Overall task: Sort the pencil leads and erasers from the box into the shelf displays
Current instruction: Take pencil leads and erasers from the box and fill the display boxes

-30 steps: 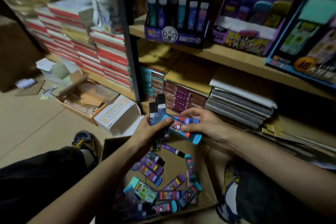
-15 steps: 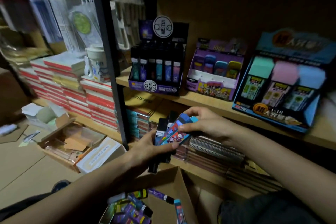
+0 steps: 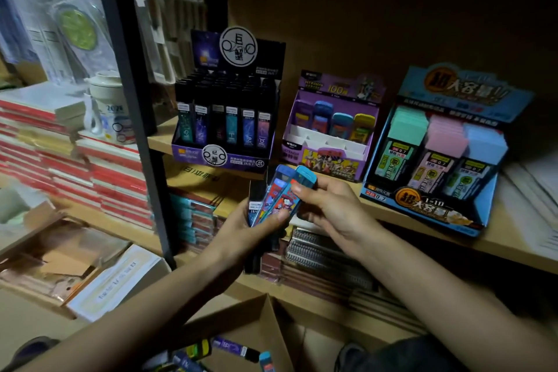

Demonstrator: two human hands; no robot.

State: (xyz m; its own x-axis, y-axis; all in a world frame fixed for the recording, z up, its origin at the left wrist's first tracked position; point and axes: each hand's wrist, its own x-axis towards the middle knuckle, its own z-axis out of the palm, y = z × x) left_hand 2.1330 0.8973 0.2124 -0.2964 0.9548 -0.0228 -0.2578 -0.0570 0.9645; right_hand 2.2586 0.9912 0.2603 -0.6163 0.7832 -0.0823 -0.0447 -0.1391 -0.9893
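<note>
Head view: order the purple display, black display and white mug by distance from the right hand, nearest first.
1. Purple display, on the shelf straight behind the right hand.
2. Black display, same shelf, to the left.
3. White mug, far left, past the black post.

Left grip [image 3: 252, 231], right grip [image 3: 332, 208] hold lead cases [image 3: 277, 193] near purple display [image 3: 327, 160].
</note>
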